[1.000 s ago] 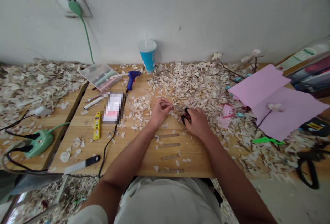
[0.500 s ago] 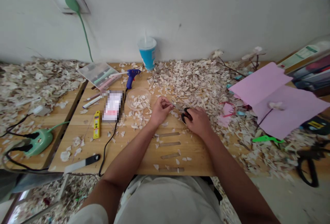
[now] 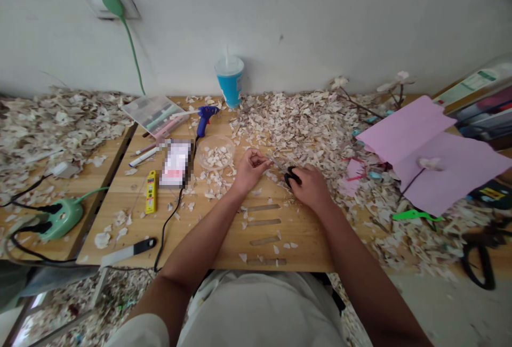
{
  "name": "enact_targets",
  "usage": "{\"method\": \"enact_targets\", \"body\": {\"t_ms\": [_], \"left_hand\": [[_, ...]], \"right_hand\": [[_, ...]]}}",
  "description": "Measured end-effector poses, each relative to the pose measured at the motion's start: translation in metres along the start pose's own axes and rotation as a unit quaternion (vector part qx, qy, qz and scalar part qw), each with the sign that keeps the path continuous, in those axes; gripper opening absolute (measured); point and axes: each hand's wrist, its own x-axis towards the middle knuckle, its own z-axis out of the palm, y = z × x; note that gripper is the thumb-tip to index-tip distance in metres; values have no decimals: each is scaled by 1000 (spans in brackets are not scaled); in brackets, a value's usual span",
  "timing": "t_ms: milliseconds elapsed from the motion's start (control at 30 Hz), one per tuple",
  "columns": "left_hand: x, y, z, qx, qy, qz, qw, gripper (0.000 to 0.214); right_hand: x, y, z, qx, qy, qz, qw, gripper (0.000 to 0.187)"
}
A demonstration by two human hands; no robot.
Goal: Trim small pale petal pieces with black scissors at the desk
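4 flat strips (image 3: 263, 223) are seen nearest on the table (image 3: 120, 198). Behind them, black scissors (image 3: 291, 176) are gripped in the closed right hand (image 3: 311, 188), blades pointed at the left hand (image 3: 248, 169), whose fingertips (image 3: 262, 163) are pinched together; what is held there cannot be told. A blue cup (image 3: 230, 81) is placed farther back.

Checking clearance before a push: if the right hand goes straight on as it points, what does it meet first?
Probably the left hand, just past the tips of the scissors that the right hand holds; depth is unclear.
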Motion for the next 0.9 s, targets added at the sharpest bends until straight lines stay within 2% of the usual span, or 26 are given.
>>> {"method": "enact_targets", "body": {"t_ms": [367, 567, 900], "left_hand": [[0, 0, -3, 37, -26, 8, 999, 41], [2, 0, -5, 9, -43, -5, 999, 46], [4, -7, -9, -45, 3, -116, 992, 37]], "right_hand": [[-3, -6, -3, -3, -11, -2, 1000, 11], [-2, -3, -4, -8, -7, -9, 1000, 7], [-2, -4, -5, -9, -1, -9, 1000, 8]]}}
